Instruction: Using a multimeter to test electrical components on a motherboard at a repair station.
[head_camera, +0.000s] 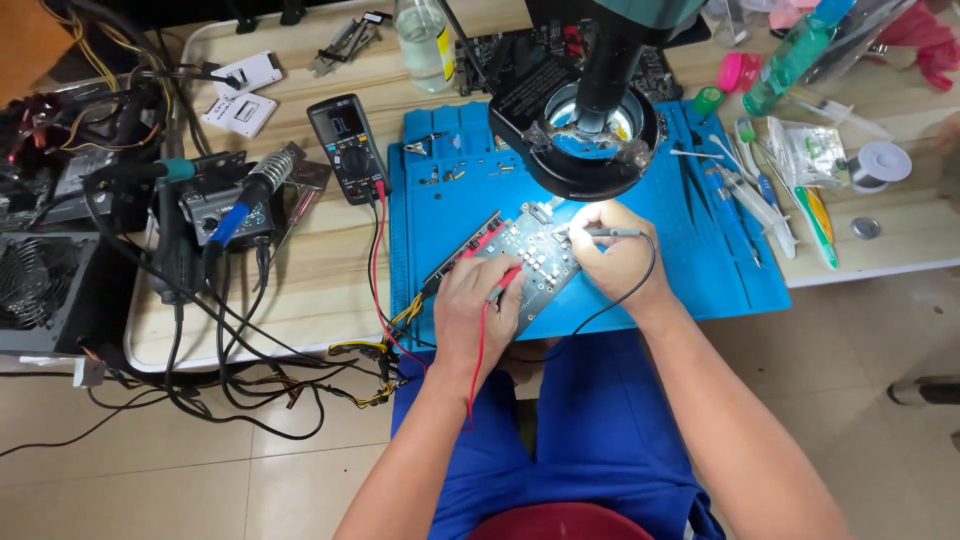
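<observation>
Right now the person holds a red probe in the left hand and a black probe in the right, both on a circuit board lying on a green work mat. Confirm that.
Not quite: the work mat is blue, not green, as the head view shows. The rest stands: the left hand holds the red probe, the right hand the black probe, both on the circuit board.

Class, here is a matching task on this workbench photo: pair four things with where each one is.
Things:
1. red probe
2. black probe
3. meter
4. circuit board

Places:
A. on the blue mat
B. in the right hand
C. left of the mat, on the table
D. in the left hand

Pairs: 1-D, 2-B, 3-C, 4-A
</observation>
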